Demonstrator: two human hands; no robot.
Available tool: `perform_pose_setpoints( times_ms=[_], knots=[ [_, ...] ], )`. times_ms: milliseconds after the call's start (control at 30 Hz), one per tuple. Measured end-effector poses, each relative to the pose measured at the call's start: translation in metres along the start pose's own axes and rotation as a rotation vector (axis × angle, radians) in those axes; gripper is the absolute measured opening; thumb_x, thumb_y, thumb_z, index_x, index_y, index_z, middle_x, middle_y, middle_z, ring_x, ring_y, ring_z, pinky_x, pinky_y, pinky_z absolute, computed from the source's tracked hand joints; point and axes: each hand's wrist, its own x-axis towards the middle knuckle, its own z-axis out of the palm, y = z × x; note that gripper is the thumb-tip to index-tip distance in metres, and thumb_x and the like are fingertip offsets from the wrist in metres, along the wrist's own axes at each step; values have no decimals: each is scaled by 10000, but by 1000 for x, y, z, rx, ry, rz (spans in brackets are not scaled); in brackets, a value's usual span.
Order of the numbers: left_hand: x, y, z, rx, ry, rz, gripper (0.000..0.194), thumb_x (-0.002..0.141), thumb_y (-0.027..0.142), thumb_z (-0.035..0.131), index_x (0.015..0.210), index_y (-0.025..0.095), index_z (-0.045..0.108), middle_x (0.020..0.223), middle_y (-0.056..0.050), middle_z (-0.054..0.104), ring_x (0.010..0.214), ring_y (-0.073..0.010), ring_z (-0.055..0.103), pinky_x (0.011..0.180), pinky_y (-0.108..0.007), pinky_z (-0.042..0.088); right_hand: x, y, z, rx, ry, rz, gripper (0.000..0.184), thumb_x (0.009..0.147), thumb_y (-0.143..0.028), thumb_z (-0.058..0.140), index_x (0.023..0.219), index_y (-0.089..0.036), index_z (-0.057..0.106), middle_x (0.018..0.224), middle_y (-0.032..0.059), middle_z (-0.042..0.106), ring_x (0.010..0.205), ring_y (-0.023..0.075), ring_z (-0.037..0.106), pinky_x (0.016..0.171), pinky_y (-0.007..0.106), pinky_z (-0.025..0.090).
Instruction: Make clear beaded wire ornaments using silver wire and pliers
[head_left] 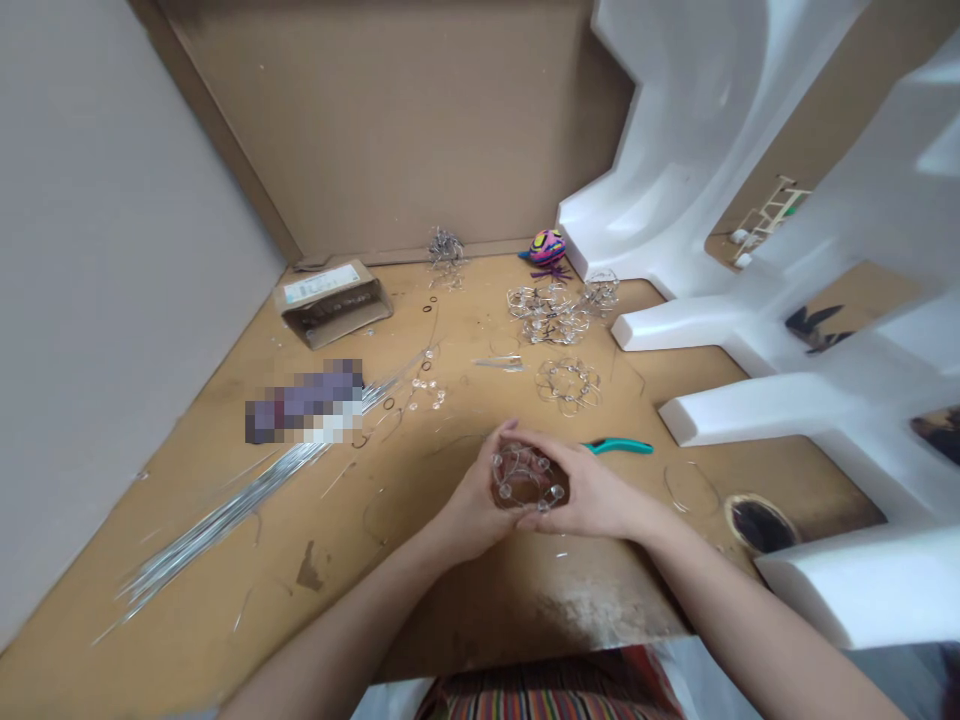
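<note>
A wire ring with several clear round beads [505, 491] is held between my two hands, near the table's front. My left hand [480, 500] curls round its left side, and my right hand [600, 492] wraps its right side. The fingertips of both hands meet at the far edge, and the thumbs come together at the near edge. Just beyond my right hand lies a tool with a teal handle [626, 445], its other end hidden behind the hand. A similar beaded wire ring [568, 386] lies flat farther off.
A bundle of straight wires [247, 530] stretches across the left. Behind it are an open cardboard box [337, 305] and loose clear beads [427, 395]. More wire pieces [551, 312] and a colourful ball-shaped thing [547, 246] sit at the back. White moulded supports [720, 410] border the right.
</note>
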Motion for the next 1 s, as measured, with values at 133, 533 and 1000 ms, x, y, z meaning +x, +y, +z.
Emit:
perform_pose_setpoints(
  times_ms=[133, 533, 1000],
  knots=[
    [-1, 0, 1, -30, 22, -40, 1080, 570, 310, 790, 1400, 207, 106, 1268, -160, 469, 1113, -294, 520, 951, -431, 409, 0, 0, 2, 26, -28, 14, 877, 584, -353, 747, 1338, -262, 309, 1308, 75, 468, 1127, 243, 502, 928, 379, 421],
    [2, -15, 0, -4, -12, 33, 1042, 593, 219, 757, 1392, 168, 90, 1248, -167, 485, 1075, -288, 542, 922, -416, 437, 2, 0, 19, -34, 133, 19, 643, 654, -273, 685, 1218, -230, 379, 1156, 73, 551, 1018, 210, 549, 842, 332, 452],
    [0, -14, 4, 205, -2, 116, 991, 665, 197, 679, 1403, 147, 20, 1195, -138, 536, 1014, -246, 577, 876, -380, 468, 2, -2, 20, 61, 250, -85, 345, 773, -330, 585, 1093, -228, 505, 1093, 75, 575, 984, 204, 560, 830, 332, 452]
  ],
)
